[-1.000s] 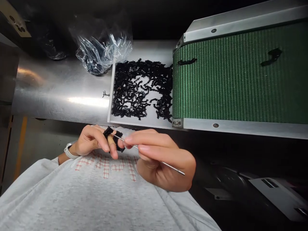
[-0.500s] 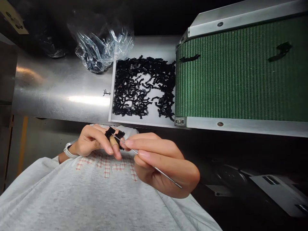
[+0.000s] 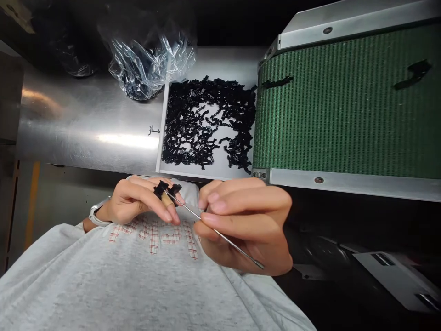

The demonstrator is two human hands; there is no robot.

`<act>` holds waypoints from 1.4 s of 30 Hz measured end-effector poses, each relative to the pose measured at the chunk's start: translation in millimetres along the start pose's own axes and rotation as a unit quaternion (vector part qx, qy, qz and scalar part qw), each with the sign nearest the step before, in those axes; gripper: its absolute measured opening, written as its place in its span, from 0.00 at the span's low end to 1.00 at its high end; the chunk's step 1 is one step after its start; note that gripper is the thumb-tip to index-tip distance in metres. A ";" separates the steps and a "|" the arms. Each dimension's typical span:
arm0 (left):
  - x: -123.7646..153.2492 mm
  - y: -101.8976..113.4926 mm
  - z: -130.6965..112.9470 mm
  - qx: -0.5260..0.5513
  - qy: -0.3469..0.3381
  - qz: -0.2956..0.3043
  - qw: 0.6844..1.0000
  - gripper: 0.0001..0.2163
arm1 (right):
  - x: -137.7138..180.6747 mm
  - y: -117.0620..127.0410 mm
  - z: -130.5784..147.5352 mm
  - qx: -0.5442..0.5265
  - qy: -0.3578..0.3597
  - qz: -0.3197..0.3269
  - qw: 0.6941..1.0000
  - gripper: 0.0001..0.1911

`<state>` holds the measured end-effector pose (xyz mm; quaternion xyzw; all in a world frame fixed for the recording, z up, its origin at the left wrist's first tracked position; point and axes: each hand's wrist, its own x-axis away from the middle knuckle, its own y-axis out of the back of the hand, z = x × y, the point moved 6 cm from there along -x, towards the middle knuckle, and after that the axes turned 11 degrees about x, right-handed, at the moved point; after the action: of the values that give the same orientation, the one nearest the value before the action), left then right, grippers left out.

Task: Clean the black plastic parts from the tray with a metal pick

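Observation:
My left hand (image 3: 138, 202) pinches a small black plastic part (image 3: 167, 190) in front of my chest; a tan bandage wraps one fingertip. My right hand (image 3: 246, 225) grips a thin metal needle tool (image 3: 215, 231) whose tip touches that part. Both hands hover just below the front edge of a steel table (image 3: 86, 124). On the table lies a white tray (image 3: 210, 171) heaped with several more black parts (image 3: 206, 122).
A green ribbed conveyor belt (image 3: 344, 110) with a steel frame runs to the right of the tray and carries two black parts (image 3: 277, 83). A crumpled clear plastic bag (image 3: 148, 64) sits behind the tray. One stray black part (image 3: 153, 131) lies on the steel.
My right hand has slid back along the needle tool and its fingers have curled higher. The left hand keeps the black part almost still.

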<state>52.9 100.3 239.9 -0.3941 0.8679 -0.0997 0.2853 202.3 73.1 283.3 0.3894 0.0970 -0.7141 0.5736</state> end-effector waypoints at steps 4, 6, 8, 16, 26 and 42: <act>2.5 4.6 -2.4 -0.063 -0.002 -0.010 0.998 0.12 | -4.1 -0.2 2.4 -0.014 0.010 -0.091 0.996 0.09; 5.6 6.9 -1.7 -0.076 -0.002 -0.012 0.997 0.13 | -3.6 -3.7 2.4 -0.009 0.004 -0.059 0.998 0.09; 7.0 7.0 -1.5 -0.081 -0.009 -0.008 0.997 0.14 | -1.7 -3.1 1.8 0.003 0.004 -0.054 0.999 0.10; 1.3 -0.7 -2.2 -0.101 -0.011 0.011 0.995 0.15 | -0.5 1.2 -1.0 0.026 0.028 -0.143 0.989 0.15; 4.2 6.7 -0.4 -0.100 -0.012 -0.009 0.995 0.15 | 1.0 -0.2 -5.9 -0.015 0.017 -0.094 0.995 0.10; -2.5 1.9 3.2 -0.111 0.017 0.016 0.994 0.15 | -1.1 4.7 -10.8 -0.055 0.003 -0.066 0.996 0.11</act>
<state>54.9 103.5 237.6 -0.4076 0.8846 -0.0054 0.2266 211.3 78.7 278.1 0.3517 0.1637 -0.7431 0.5453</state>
